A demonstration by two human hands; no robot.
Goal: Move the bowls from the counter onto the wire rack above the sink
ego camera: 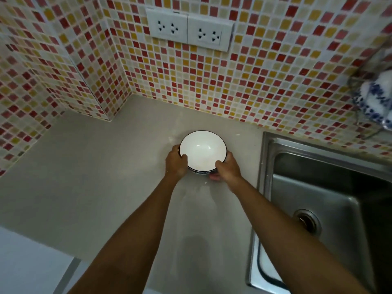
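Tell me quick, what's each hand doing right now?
Left hand: closed on the bowl, gripping its left rim.
Right hand: closed on the same bowl, gripping its right rim.

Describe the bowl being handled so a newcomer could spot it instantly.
Left of the steel sink, on the grey counter below the wall sockets, sits a white bowl. Its thin dark rim and both hands, left hand and right hand, gripping it mark it out.
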